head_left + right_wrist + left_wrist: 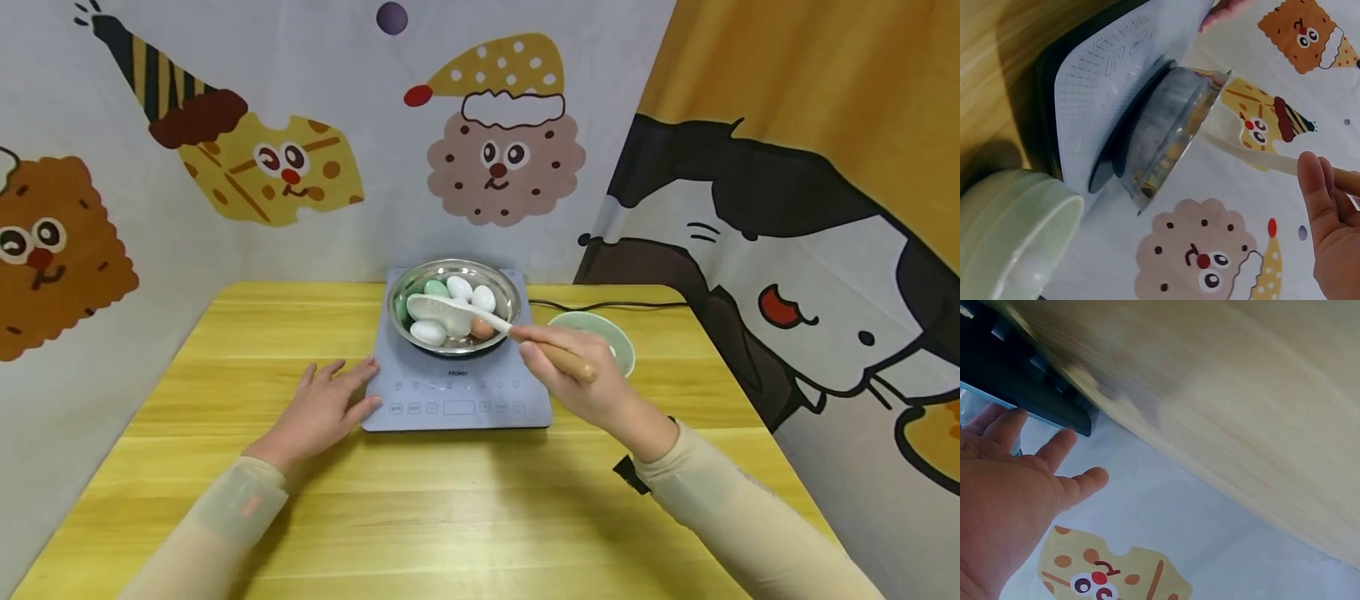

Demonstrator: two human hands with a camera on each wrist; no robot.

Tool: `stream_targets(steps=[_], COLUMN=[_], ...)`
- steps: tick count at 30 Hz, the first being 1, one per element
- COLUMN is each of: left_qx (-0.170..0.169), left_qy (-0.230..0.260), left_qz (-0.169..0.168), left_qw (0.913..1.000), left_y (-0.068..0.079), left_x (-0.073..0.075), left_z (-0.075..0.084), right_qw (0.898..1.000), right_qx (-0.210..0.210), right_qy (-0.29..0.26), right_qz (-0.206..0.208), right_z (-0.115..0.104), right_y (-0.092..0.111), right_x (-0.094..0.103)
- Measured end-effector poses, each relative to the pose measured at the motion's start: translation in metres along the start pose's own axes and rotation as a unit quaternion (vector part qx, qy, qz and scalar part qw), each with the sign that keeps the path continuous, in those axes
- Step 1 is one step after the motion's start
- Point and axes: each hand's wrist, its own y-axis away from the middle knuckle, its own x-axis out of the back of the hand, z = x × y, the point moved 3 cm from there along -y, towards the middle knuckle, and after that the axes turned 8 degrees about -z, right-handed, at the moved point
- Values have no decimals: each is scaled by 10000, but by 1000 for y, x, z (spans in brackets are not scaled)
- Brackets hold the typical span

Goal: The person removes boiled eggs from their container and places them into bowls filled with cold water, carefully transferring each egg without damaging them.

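Note:
My right hand (573, 362) grips the wooden handle of a white ladle (491, 319), whose head is over the eggs in a round steel pan (512, 287). White eggs (428, 332), green eggs (435, 288) and a brown egg (482, 327) show around the ladle's head. Under the pan lies a pale Haier induction cooktop (459, 392). My left hand (322, 412) has its fingers spread, with fingertips at the cooktop's left edge. From the right wrist, the pan (1163, 122) appears side-on with the ladle (1266, 159) reaching over its rim.
A pale green bowl (626, 337) stands right of the cooktop, partly hidden behind my right hand. A black cord (600, 305) runs along the back of the wooden table (465, 508). A cartoon-printed cloth (390, 192) hangs behind.

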Motion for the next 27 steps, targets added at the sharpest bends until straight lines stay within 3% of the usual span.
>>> stream_targets(steps=[3,5,7,10,13,15,17,20,23,27], left_qx=[25,28,28,24,30,29,12,-16,-27,-1], left_qy=[-10,7,10,10,6,-4,-7,23,57,45], left_qz=[-23,-40,-32,-18,-13,-14,-20,-40,-32,-39], left_qw=[10000,10000,10000,10000,10000,10000,10000,10000,10000,10000], left_y=[0,0,0,0,0,1,1,0,0,0], left_x=[1,2,2,2,2,2,2,1,0,-2], left_z=[1,2,2,2,1,1,1,2,2,3], right_qw=[9963,9872,9790,9774,9763,9719,9613,9379,9042,8273], right_qx=[-558,-1051,-1420,-1413,-1215,-1304,-1564,-2145,-3000,-4362], right_qy=[-649,-1180,-1347,-942,-763,-1082,-1683,-2429,-2890,-3475], right_qz=[-74,-224,-567,-1256,-1620,-1633,-1520,-1240,-944,-668], right_z=[6,12,18,25,32,37,43,53,68,85], right_y=[2,3,2,-2,-6,-6,-4,2,9,22], right_x=[3,7,13,23,29,29,26,21,15,10])
